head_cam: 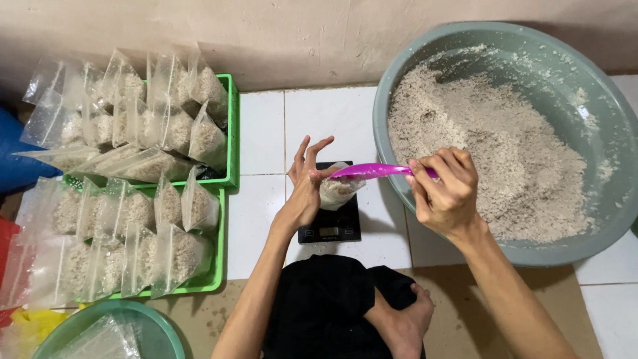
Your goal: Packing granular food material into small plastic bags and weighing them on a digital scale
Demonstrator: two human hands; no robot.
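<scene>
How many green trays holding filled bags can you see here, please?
2: one green tray at the upper left by the wall, the other green tray directly below it, nearer the person. More could lie hidden beyond the left edge.

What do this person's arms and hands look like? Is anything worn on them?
Both arms are slender and bare right up to the picture's edge, with no sleeves in view. The left hand and right hand wear no gloves, rings, watch or bracelets that can be seen. Fingernails look short and unpainted.
</scene>
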